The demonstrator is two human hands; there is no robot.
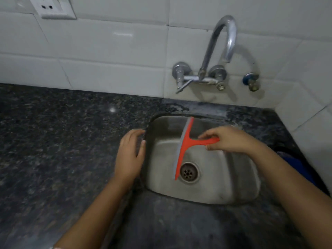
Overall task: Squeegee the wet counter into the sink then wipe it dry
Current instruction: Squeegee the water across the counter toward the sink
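Two hands are in view, well apart, with the sink [239,191] between them. The right hand [228,140], at about 3 o'clock from the drain [188,172], is closed around the handle of the red squeegee [186,146]. The squeegee hangs over the basin, not on the counter [62,150]. Its blade runs along the 12-to-6 line, from the back wall of the sink down to the drain, and its handle points to 3 o'clock. The left hand [130,155] rests with its fingers spread on the sink's edge at 9 o'clock and holds nothing. I judge that the next stroke belongs to the right hand, because the blade is already in its grasp.
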